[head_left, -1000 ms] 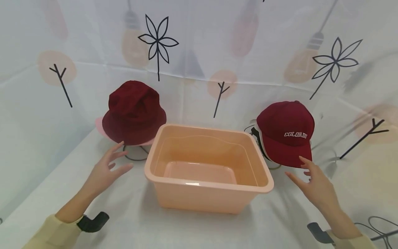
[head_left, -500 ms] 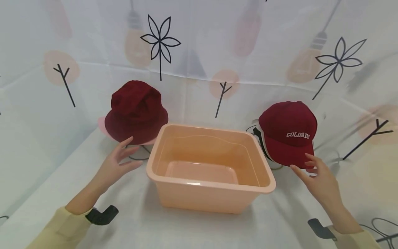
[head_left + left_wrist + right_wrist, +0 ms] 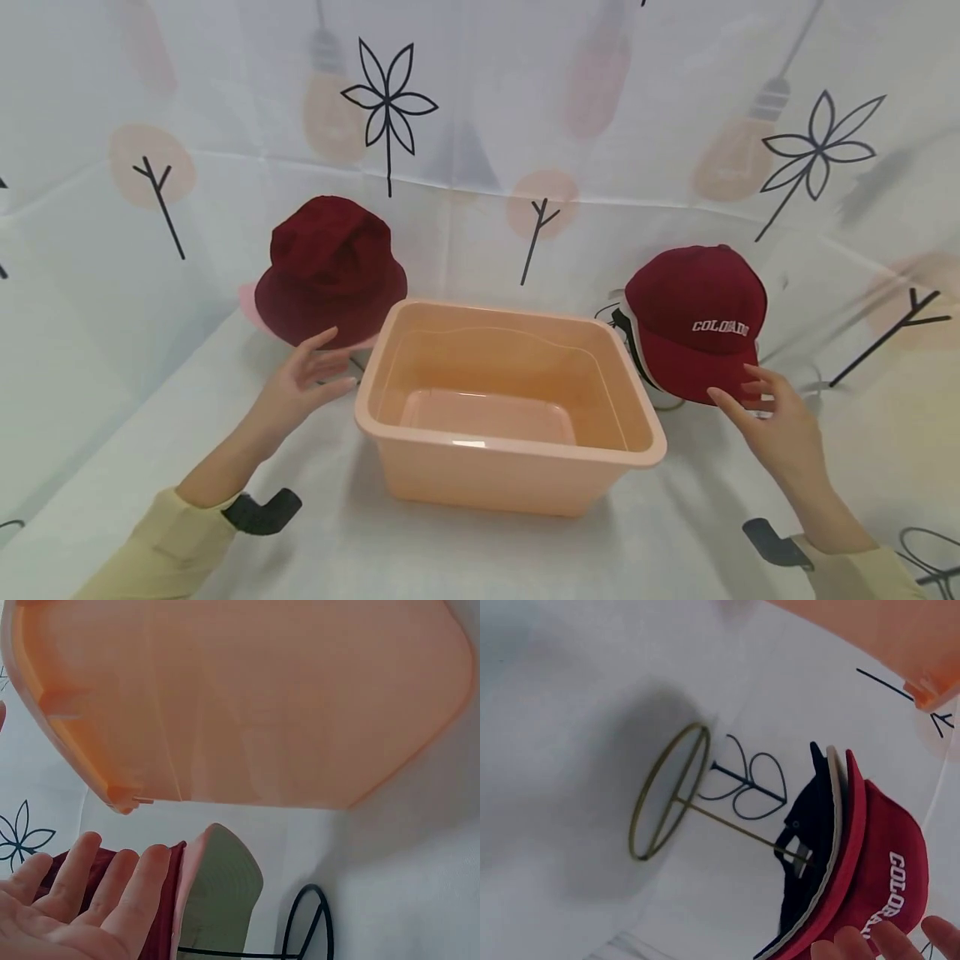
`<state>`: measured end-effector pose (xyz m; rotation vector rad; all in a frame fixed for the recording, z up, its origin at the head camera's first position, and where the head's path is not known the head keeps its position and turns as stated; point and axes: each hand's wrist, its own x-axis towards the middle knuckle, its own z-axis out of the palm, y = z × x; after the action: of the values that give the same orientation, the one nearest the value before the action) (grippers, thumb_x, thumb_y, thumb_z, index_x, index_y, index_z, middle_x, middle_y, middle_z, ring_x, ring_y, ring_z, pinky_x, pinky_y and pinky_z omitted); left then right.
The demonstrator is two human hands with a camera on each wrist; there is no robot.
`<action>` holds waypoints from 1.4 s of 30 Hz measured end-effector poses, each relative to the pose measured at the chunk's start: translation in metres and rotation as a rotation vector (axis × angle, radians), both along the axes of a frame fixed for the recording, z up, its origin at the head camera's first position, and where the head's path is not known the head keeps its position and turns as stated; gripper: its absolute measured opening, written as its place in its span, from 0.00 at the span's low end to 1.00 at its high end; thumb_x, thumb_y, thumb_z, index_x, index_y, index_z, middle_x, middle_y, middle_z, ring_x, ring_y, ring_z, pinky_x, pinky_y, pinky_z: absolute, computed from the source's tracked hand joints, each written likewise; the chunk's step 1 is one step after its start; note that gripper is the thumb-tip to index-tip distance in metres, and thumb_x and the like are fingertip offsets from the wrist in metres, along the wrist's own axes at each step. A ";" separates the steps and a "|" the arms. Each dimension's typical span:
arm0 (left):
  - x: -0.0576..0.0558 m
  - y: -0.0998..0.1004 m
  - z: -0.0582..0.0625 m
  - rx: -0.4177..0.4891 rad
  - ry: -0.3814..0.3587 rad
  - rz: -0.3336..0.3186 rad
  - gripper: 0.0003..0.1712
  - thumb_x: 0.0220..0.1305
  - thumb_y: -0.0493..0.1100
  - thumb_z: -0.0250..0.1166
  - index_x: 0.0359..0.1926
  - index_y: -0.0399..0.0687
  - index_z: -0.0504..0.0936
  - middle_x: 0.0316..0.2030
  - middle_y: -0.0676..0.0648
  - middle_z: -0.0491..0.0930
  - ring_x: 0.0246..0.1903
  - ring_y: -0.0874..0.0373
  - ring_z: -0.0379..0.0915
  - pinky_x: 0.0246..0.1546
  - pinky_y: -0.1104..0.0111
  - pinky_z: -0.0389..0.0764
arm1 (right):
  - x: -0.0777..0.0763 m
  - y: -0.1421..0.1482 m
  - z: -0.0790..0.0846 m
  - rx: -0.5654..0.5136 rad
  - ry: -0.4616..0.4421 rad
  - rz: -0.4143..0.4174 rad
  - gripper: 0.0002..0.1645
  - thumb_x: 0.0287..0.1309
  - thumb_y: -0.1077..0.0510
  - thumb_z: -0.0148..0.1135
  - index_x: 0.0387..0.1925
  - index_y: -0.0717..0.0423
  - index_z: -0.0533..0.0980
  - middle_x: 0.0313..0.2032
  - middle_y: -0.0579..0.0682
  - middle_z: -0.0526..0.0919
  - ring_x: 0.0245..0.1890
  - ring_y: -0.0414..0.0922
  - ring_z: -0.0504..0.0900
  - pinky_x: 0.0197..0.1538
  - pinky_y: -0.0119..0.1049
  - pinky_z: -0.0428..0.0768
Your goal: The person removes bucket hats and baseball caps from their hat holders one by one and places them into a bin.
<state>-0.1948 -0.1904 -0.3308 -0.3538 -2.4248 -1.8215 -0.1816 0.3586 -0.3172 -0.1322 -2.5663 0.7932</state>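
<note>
A dark red bucket hat (image 3: 330,267) sits at the back left, with the pink brim (image 3: 250,307) of another hat under it. My left hand (image 3: 296,396), fingers loosely spread, is just in front of its brim and holds nothing. At the back right is a red baseball cap (image 3: 690,292) lettered COLORADO, over a beige and a black cap (image 3: 799,817). Near its visor my right hand (image 3: 787,425) stays with fingers apart, gripping nothing; whether the fingertips touch the visor I cannot tell. Between the hands stands a peach plastic basin (image 3: 510,475) with nothing in it.
A gold wire stand (image 3: 667,795) carries the caps, and a black wire stand (image 3: 309,922) is under the bucket hats. White cloth (image 3: 450,554) covers the table, and a patterned curtain (image 3: 465,100) hangs behind. The basin's left side is close to my left hand.
My left hand has moved right and slightly up, toward the bucket hat's brim. The right hand has shifted slightly up and right, closer to the cap's visor. Basin and hats stay put.
</note>
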 end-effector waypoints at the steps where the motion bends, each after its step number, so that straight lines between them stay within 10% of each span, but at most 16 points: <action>1: -0.001 0.001 0.000 0.008 -0.005 -0.005 0.44 0.60 0.43 0.65 0.71 0.46 0.50 0.61 0.35 0.65 0.60 0.41 0.61 0.55 0.46 0.66 | 0.000 0.001 0.000 -0.010 -0.008 -0.007 0.43 0.58 0.44 0.59 0.64 0.67 0.58 0.49 0.70 0.69 0.45 0.65 0.72 0.23 0.30 0.72; 12: -0.001 0.010 -0.001 0.063 -0.033 -0.068 0.40 0.60 0.42 0.64 0.69 0.45 0.56 0.61 0.36 0.65 0.60 0.41 0.62 0.52 0.51 0.71 | -0.006 0.007 0.008 -0.138 -0.085 -0.047 0.46 0.59 0.41 0.56 0.67 0.64 0.53 0.55 0.70 0.65 0.48 0.64 0.67 0.24 0.27 0.71; 23: -0.004 0.018 0.001 0.105 -0.057 -0.085 0.43 0.58 0.43 0.66 0.70 0.45 0.53 0.61 0.38 0.66 0.58 0.43 0.64 0.50 0.55 0.74 | -0.016 0.013 0.019 -0.224 -0.073 -0.045 0.47 0.57 0.40 0.58 0.67 0.62 0.54 0.52 0.61 0.67 0.28 0.27 0.69 0.24 0.22 0.72; 28: -0.004 0.021 0.003 0.109 -0.086 -0.082 0.42 0.59 0.43 0.65 0.70 0.45 0.54 0.61 0.37 0.65 0.59 0.42 0.64 0.50 0.53 0.73 | -0.021 0.015 0.027 -0.308 -0.069 -0.015 0.48 0.56 0.41 0.60 0.68 0.62 0.53 0.46 0.49 0.68 0.23 0.26 0.76 0.26 0.20 0.73; 42: -0.003 0.025 0.002 0.140 -0.119 -0.108 0.36 0.60 0.42 0.64 0.68 0.49 0.61 0.64 0.40 0.63 0.61 0.43 0.60 0.51 0.51 0.72 | -0.035 0.025 0.039 -0.830 -0.038 0.145 0.28 0.52 0.56 0.67 0.52 0.42 0.63 0.39 0.42 0.66 0.24 0.31 0.80 0.28 0.24 0.79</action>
<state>-0.1974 -0.1657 -0.3287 -0.3813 -2.3777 -2.1015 -0.2164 0.3841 -0.2779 -0.2129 -2.1289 1.8749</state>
